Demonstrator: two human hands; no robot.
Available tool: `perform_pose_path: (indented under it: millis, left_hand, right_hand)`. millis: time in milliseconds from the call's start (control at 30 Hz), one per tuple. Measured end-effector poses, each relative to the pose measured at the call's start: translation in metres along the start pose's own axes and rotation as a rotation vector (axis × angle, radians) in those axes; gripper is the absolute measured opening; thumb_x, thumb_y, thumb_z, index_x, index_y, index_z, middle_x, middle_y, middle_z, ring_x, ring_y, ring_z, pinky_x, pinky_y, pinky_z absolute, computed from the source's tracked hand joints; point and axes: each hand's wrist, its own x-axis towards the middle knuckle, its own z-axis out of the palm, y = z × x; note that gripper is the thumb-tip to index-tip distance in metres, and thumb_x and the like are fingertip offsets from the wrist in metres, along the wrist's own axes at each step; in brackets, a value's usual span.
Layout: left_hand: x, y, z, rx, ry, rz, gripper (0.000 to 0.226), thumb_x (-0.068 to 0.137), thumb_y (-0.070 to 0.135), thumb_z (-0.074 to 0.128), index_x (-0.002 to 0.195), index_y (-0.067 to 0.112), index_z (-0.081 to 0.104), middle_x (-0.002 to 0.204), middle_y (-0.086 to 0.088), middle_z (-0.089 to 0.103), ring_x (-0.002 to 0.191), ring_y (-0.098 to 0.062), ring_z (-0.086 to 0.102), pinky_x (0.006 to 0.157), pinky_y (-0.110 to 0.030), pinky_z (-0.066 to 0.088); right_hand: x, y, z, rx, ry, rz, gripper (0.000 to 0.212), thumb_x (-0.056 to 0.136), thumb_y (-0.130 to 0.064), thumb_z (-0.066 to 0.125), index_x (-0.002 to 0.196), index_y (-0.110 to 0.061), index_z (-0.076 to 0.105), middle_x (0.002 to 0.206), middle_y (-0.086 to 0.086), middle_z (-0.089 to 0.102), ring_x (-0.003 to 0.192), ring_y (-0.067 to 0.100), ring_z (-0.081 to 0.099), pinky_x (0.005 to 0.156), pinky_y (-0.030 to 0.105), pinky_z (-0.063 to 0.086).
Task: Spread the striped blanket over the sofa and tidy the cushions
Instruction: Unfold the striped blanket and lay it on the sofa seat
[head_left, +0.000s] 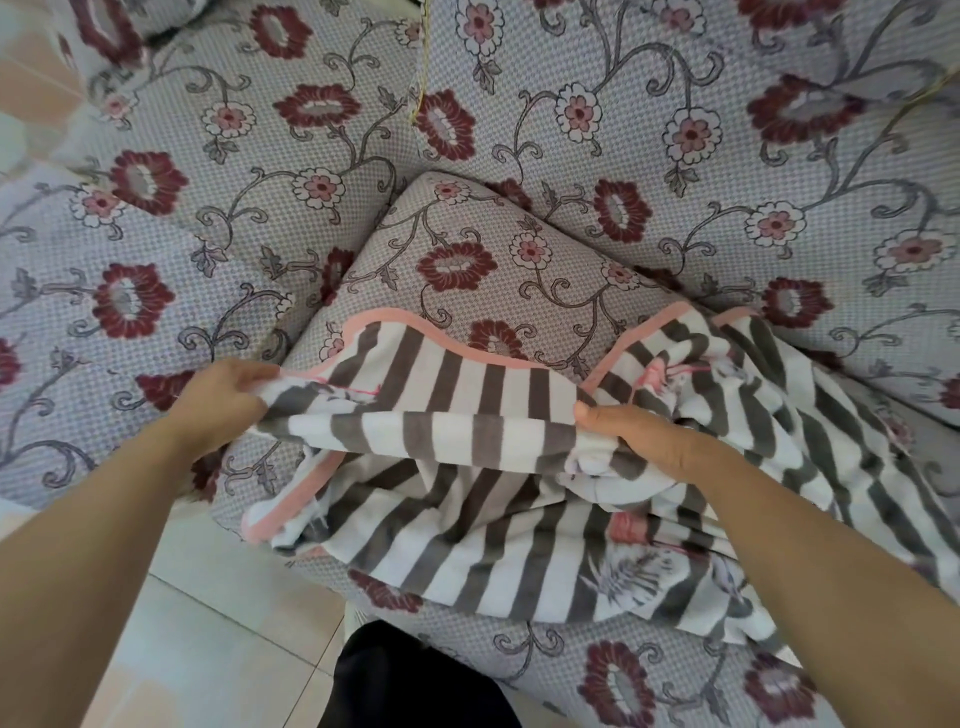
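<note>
The striped blanket (498, 499), grey and white with a pink border, lies bunched on the sofa seat (519, 660) and over a loose floral cushion (467, 260). My left hand (218, 400) pinches the blanket's edge near its pink-trimmed corner. My right hand (639, 436) grips a fold of the blanket about an arm's width to the right. Between the two hands the fabric is pulled taut. The rest of the blanket trails crumpled to the right.
The sofa's floral back cushions (675, 130) fill the upper view, and an armrest (104, 291) stands at the left. Pale tiled floor (208, 639) shows at the lower left, next to my dark trouser leg (415, 680).
</note>
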Motion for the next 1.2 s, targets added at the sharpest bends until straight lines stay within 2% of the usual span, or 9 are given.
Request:
perform_pose_path:
  millis: [133,233,400,633,767,867,967,1100,1200]
  left_hand:
    - [0.000,0.008,-0.005,-0.059,0.163,0.065,0.038,0.081,0.011,0.062,0.119,0.013,0.065,0.124,-0.014,0.060,0.107,-0.028,0.054,0.097,-0.039,0.039]
    - [0.005,0.017,-0.007,-0.139,0.256,0.071,0.038,0.080,0.000,0.066,0.115,0.015,0.067,0.121,-0.012,0.060,0.106,-0.026,0.055,0.097,-0.038,0.045]
    - [0.007,0.040,-0.025,-0.221,0.259,0.167,0.035,0.080,-0.002,0.069,0.113,0.010,0.068,0.119,-0.011,0.065,0.107,-0.025,0.058,0.097,-0.032,0.043]
    - [0.005,0.082,-0.083,-0.327,0.262,0.227,0.032,0.079,0.007,0.072,0.110,0.015,0.070,0.105,-0.008,0.066,0.086,-0.018,0.057,0.077,-0.016,0.047]
    - [-0.002,0.110,-0.121,-0.257,0.025,0.272,0.055,0.072,0.000,0.074,0.119,0.026,0.063,0.113,0.004,0.060,0.096,-0.012,0.056,0.101,-0.034,0.036]
    - [-0.001,0.126,-0.141,-0.064,0.039,0.382,0.045,0.076,0.002,0.071,0.109,0.034,0.065,0.096,0.011,0.061,0.084,-0.008,0.054,0.085,-0.027,0.042]
    - [0.013,0.135,-0.152,0.122,0.083,0.492,0.021,0.083,0.007,0.065,0.099,0.018,0.070,0.089,0.002,0.060,0.081,-0.018,0.054,0.065,-0.020,0.041]
    - [0.041,0.139,-0.160,0.155,0.056,0.575,0.019,0.086,0.005,0.061,0.105,0.009,0.062,0.113,-0.002,0.055,0.098,-0.019,0.051,0.084,-0.029,0.043]
    - [0.059,0.137,-0.171,0.119,-0.079,0.568,0.031,0.090,0.002,0.054,0.086,0.030,0.067,0.094,0.008,0.064,0.088,-0.014,0.055,0.084,-0.034,0.041]
  right_hand:
    - [-0.008,-0.006,-0.012,-0.331,0.066,-0.075,0.011,0.082,-0.030,0.072,0.078,-0.020,0.073,0.073,-0.004,0.070,0.055,-0.002,0.058,0.054,0.013,0.044]
    - [-0.010,-0.011,-0.017,-0.504,0.156,-0.168,0.016,0.077,-0.011,0.075,0.068,-0.004,0.063,0.062,-0.004,0.057,0.052,0.001,0.050,0.056,0.021,0.040]
    - [-0.020,-0.039,-0.030,-0.121,0.280,-0.307,0.029,0.072,0.015,0.068,0.059,-0.005,0.051,0.104,0.004,0.071,0.094,0.010,0.066,0.075,0.021,0.049]
    - [-0.052,-0.090,-0.068,-0.070,0.625,-0.495,0.036,0.074,0.017,0.061,0.063,-0.010,0.040,0.067,0.009,0.046,0.067,0.017,0.044,0.062,0.032,0.037]
    - [-0.071,-0.108,-0.089,-0.105,0.479,-0.467,0.029,0.079,0.009,0.066,0.080,-0.018,0.055,0.072,0.001,0.059,0.064,0.014,0.053,0.060,0.025,0.041]
    - [-0.084,-0.119,-0.103,-0.346,0.464,-0.426,0.031,0.077,-0.002,0.073,0.096,-0.025,0.066,0.089,-0.012,0.066,0.081,0.001,0.061,0.070,0.017,0.043]
    - [-0.090,-0.127,-0.109,-0.571,0.429,-0.369,0.012,0.074,-0.009,0.077,0.071,-0.013,0.066,0.070,0.004,0.063,0.069,0.015,0.057,0.064,0.026,0.040]
    - [-0.095,-0.131,-0.105,-0.371,0.219,-0.232,0.037,0.070,0.000,0.076,0.061,-0.013,0.043,0.067,0.012,0.043,0.067,0.020,0.040,0.064,0.033,0.031]
    - [-0.090,-0.131,-0.098,-0.167,-0.115,-0.035,0.034,0.066,0.006,0.074,0.060,-0.016,0.049,0.076,0.012,0.047,0.068,0.022,0.047,0.061,0.035,0.039]
